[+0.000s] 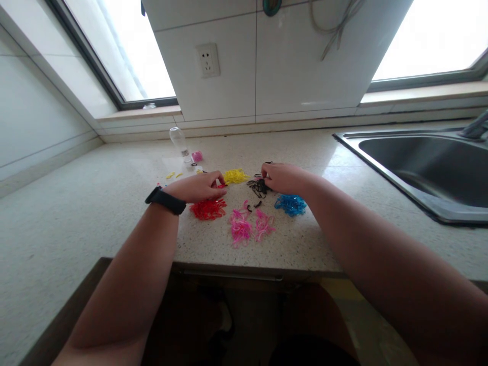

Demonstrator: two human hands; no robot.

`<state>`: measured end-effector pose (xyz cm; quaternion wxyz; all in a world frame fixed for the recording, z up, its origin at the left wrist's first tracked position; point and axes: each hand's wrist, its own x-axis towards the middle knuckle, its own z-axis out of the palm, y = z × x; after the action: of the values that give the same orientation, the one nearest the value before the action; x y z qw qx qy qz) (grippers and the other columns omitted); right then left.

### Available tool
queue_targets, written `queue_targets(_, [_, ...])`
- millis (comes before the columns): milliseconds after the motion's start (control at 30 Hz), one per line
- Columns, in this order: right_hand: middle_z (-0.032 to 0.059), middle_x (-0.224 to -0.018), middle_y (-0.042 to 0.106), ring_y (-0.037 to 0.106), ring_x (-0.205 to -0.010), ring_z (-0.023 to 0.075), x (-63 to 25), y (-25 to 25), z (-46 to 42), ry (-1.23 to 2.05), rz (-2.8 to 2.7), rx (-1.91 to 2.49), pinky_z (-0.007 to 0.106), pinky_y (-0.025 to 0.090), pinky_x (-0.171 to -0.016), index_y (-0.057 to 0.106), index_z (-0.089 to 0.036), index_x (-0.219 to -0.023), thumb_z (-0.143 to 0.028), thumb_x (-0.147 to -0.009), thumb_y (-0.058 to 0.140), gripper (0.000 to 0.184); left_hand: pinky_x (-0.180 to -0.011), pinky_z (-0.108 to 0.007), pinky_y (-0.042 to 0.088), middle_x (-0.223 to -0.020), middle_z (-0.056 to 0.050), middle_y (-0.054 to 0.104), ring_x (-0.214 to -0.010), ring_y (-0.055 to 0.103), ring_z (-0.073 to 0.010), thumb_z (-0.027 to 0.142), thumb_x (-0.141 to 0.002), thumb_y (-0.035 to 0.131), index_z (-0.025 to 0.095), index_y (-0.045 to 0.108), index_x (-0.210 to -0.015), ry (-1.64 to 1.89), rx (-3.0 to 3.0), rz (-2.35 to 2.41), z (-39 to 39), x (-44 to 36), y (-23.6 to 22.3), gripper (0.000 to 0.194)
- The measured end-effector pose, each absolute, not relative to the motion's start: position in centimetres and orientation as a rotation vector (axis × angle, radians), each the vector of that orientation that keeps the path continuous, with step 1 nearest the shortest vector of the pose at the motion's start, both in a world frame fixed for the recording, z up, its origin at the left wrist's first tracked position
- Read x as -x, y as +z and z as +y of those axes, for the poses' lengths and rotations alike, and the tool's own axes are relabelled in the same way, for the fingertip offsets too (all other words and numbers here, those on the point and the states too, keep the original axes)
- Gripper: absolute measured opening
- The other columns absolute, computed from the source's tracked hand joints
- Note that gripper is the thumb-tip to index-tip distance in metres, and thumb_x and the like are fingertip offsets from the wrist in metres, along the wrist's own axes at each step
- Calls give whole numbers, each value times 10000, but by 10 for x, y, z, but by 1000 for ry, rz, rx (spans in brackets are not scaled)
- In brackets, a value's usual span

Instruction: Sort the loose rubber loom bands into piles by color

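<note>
Small rubber bands lie on the countertop in piles sorted by colour. My left hand [204,186], with a dark band on its wrist, is over the red rubber bands [209,209], its fingers curled together near some red ones; what they hold is too small to make out. At the black rubber bands [257,187], my right hand [280,177] has its fingertips bent down and pressed close, their contents hidden. Yellow rubber bands [235,176] sit between the hands. Pink rubber bands [241,229] lie in front, and blue rubber bands [290,205] rest below my right wrist.
A clear plastic bottle [178,142] and a small pink bundle [197,156] stand at the back left. Stray yellow bands [170,175] lie beyond my left hand. A steel sink [419,147] is set into the right of the countertop [114,213]. The tiled wall [236,91] closes the back.
</note>
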<state>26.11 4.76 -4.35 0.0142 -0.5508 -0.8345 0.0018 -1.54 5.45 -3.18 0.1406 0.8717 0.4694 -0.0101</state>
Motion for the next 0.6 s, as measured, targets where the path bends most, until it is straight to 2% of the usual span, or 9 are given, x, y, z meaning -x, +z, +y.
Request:
queue_targets(400, [172, -1145, 681, 638, -997, 271, -257, -42, 42, -15, -2705, 1605, 358, 427, -794, 590, -148, -1131, -208, -899, 427, 290, -645, -307, 397, -927, -68, 698, -768, 624, -202, 570, -865, 508, 206, 563, -1204, -61, -2501, 1391, 49, 11, -26, 500])
queue_targets(600, [178, -1163, 667, 628, -999, 267, -253, -40, 36, -31, -2730, 1587, 366, 432, -822, 579, -140, -1153, -251, -944, 392, 302, -653, -314, 389, -970, -80, 709, -797, 627, -219, 592, -860, 503, 207, 561, -1226, -95, -2517, 1414, 49, 11, -26, 535])
